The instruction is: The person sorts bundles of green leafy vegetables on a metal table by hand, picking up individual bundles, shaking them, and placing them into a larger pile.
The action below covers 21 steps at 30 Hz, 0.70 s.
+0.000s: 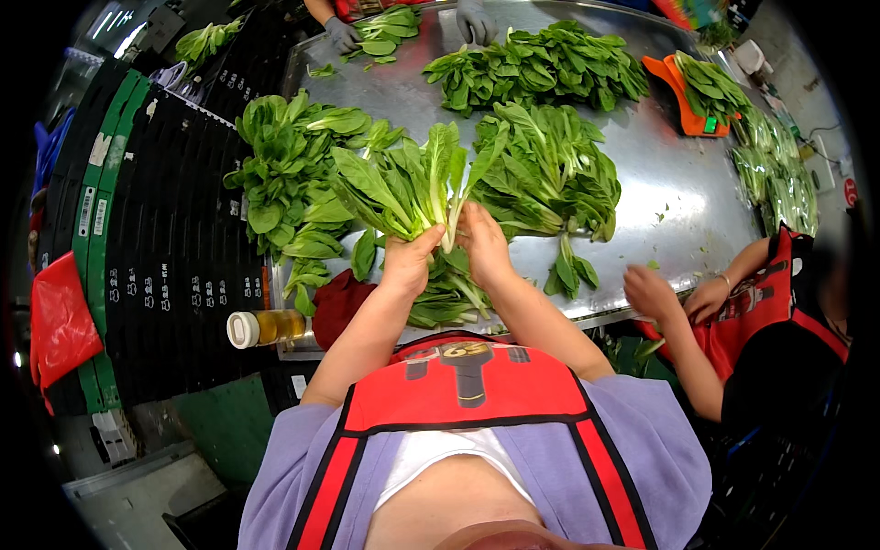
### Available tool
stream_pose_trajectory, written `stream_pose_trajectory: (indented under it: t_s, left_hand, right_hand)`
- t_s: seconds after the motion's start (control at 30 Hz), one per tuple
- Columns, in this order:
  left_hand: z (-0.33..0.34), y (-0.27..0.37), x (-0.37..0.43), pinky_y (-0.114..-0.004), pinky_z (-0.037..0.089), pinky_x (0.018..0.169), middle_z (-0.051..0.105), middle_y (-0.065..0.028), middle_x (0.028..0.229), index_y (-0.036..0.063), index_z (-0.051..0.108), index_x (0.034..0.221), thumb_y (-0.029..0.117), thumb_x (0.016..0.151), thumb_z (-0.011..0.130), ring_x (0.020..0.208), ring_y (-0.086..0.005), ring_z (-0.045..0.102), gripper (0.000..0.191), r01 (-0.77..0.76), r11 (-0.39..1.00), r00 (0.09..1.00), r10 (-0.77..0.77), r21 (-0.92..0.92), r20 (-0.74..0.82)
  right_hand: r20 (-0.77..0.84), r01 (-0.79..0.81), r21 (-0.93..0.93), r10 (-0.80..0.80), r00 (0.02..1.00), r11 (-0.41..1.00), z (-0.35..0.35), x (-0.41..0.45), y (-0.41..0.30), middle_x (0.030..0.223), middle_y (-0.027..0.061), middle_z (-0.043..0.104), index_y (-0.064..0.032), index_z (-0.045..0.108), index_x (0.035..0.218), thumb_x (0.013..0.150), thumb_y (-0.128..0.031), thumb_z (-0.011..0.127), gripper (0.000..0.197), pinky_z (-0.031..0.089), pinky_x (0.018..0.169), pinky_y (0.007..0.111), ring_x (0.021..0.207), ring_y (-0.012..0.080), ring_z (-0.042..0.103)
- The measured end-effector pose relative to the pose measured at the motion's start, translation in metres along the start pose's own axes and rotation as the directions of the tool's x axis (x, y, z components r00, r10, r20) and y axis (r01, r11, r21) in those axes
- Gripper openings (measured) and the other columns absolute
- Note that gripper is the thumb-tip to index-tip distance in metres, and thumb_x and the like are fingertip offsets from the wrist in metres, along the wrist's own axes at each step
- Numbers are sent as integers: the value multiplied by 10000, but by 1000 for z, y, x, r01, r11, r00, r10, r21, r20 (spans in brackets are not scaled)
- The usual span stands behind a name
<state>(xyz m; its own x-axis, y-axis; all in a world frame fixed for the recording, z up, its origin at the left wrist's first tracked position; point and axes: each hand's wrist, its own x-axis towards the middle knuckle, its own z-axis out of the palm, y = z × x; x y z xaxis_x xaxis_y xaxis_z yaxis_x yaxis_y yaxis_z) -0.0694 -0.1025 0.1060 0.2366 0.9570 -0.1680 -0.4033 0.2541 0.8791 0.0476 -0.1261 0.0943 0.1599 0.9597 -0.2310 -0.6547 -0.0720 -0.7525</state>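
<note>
My left hand (pixel 410 260) grips the stem end of a bunch of leafy greens (pixel 405 182), whose leaves fan out away from me. At the right side of the bunch, my right hand (pixel 484 240) has its fingers on a pale stalk; its grip is partly hidden behind the stems. Below my hands, more greens (pixel 447 295) lie near the table's edge. One heap of greens (pixel 282 172) lies to the left, and another heap (pixel 550 172) to the right, with a small loose sprig (pixel 572 265) just below it.
On the metal table (pixel 674 185) are an orange scale (pixel 684 96) holding greens, bagged greens (pixel 777 172) and a far heap (pixel 543 69). A lidded bottle (pixel 265 328) and dark red cloth (pixel 342 302) lie near-left. Black crates (pixel 185 227) stand left. Co-workers' hands show right (pixel 650 292) and across.
</note>
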Motion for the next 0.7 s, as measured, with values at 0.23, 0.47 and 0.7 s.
stream_pose_trajectory:
  t_s: [0.23,0.47,0.7]
  left_hand:
    - [1,-1,-5,-287,471,736,618,-67,955,2,569,1002,64,739,664,845,-166,589,286,-218,853,973,226,475,40]
    - [-9,4,-7,-319,481,728,598,-86,1000,34,524,1081,152,749,629,875,-202,590,368,-345,571,937,162,745,310]
    - [17,15,-7,-489,223,1004,377,-250,1219,-23,369,1208,182,601,662,1185,-421,301,705,-503,-35,842,203,864,499]
  right_hand:
    - [256,139,-85,-113,960,987,3,-2,-8,1140,112,510,35,341,1252,816,-268,616,598,396,881,309,1025,175,494]
    - [525,519,-476,-243,815,711,3,-6,-18,1132,132,490,6,317,1255,587,-351,803,899,376,908,342,1052,214,469]
    - [341,443,-411,-317,885,796,-12,-1,-4,1068,78,537,-29,482,1112,691,-221,736,528,411,851,320,983,190,509]
